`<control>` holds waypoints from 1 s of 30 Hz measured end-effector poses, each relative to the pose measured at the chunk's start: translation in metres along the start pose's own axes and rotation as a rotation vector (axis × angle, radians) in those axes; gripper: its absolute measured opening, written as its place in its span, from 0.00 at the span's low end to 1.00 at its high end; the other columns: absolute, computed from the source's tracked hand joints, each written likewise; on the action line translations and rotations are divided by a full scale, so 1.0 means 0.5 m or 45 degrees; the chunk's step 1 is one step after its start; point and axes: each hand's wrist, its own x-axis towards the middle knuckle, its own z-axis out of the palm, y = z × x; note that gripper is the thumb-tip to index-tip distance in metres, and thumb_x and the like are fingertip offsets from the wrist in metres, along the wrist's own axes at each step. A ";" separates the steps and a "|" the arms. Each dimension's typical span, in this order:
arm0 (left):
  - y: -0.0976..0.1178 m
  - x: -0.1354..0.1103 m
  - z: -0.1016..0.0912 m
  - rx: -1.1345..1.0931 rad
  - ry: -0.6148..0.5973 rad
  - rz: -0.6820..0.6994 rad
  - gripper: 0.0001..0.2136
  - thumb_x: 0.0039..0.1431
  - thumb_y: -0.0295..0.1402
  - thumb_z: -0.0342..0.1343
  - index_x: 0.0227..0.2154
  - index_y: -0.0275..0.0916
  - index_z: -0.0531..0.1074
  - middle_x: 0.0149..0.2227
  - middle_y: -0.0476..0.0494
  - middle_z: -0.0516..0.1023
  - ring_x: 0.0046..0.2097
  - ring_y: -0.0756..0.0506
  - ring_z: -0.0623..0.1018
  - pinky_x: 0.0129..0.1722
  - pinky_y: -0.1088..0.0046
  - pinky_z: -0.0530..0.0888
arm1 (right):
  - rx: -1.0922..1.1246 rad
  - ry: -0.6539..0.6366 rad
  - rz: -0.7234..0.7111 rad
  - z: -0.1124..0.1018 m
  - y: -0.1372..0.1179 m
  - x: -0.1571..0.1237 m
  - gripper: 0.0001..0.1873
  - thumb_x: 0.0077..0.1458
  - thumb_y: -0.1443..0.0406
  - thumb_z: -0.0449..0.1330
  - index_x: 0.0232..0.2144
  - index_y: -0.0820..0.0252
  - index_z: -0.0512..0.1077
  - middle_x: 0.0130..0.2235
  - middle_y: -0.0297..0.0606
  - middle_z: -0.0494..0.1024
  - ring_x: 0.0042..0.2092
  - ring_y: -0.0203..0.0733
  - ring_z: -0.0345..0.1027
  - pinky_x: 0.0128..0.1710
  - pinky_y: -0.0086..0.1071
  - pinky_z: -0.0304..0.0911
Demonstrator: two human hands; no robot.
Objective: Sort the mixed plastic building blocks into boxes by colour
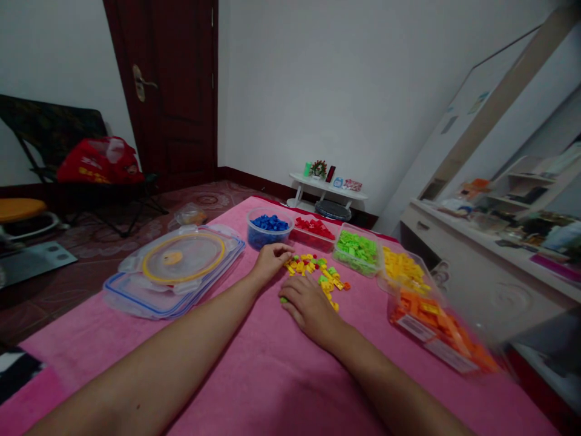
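Left hand (271, 260), fingers curled, touches the left edge of the brick pile (318, 269); right hand (308, 306), fingers together, lies flat at its near edge.

Pink cloth (272, 375) under bricks (313, 266), tubs (357, 248), lids (181, 260)

There was one view only, worn on the head. It looked forward and down along both forearms to the bench (272, 375), near enough that the arms filled the lower frame. The left grip (272, 260) and right grip (308, 307) sat about mid-frame. Beyond, it faced the door (177, 91) and wall (345, 91) (the right edge leaned, as under a wide lens).
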 end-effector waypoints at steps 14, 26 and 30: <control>0.044 -0.011 0.003 0.529 -0.204 0.236 0.10 0.52 0.32 0.53 0.32 0.36 0.78 0.30 0.45 0.79 0.31 0.48 0.75 0.31 0.76 0.69 | 0.540 0.568 0.653 -0.042 0.176 0.006 0.07 0.40 0.68 0.61 0.28 0.56 0.71 0.26 0.31 0.72 0.25 0.36 0.61 0.26 0.28 0.53; 0.116 -0.022 -0.014 0.913 -1.011 0.120 0.07 0.36 0.29 0.63 0.24 0.38 0.76 0.19 0.54 0.71 0.20 0.54 0.64 0.18 0.80 0.56 | 0.162 0.237 0.660 -0.045 0.157 -0.014 0.09 0.40 0.71 0.58 0.26 0.54 0.75 0.24 0.32 0.74 0.26 0.36 0.62 0.25 0.29 0.47; 0.111 -0.017 -0.020 0.854 -1.063 0.005 0.08 0.38 0.25 0.59 0.26 0.38 0.76 0.20 0.54 0.70 0.21 0.54 0.65 0.18 0.81 0.58 | 0.869 0.598 0.830 -0.048 0.172 -0.011 0.06 0.39 0.68 0.62 0.26 0.59 0.73 0.23 0.32 0.72 0.24 0.34 0.61 0.21 0.26 0.53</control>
